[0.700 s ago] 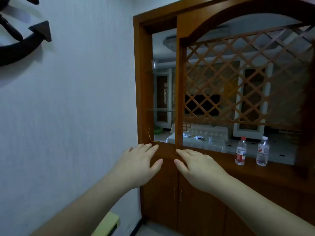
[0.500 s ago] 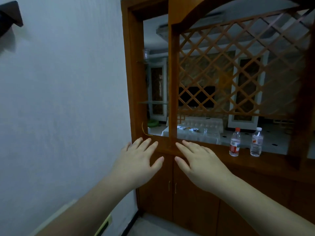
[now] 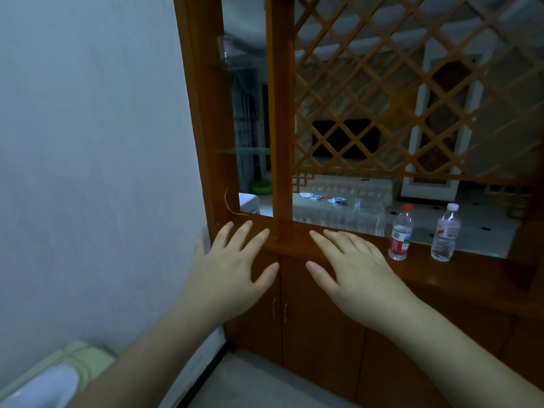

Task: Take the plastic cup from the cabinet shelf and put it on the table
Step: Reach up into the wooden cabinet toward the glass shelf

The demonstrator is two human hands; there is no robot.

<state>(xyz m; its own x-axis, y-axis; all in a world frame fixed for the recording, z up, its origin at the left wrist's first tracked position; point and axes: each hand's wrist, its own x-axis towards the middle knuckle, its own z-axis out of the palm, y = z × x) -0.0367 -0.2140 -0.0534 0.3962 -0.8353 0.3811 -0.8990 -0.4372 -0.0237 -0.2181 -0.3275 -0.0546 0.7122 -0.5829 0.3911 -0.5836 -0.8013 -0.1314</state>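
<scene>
Head view: both hands empty w/ fingers spread, plastic cup (image 3: pixel 225 50) faint on upper shelf

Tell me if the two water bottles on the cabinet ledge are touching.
Apart. The head view shows the red-capped bottle and white-capped bottle with bare ledge between them.

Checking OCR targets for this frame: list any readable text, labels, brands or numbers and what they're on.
No text can be read in this frame.
Red-capped bottle: red and white label with a green band, print too blurred to read.
White-capped bottle: pale label with a red mark, too blurred to read.
Clear plastic cup on the upper glass shelf: no visible print.
Wooden cabinet: no markings.
</scene>
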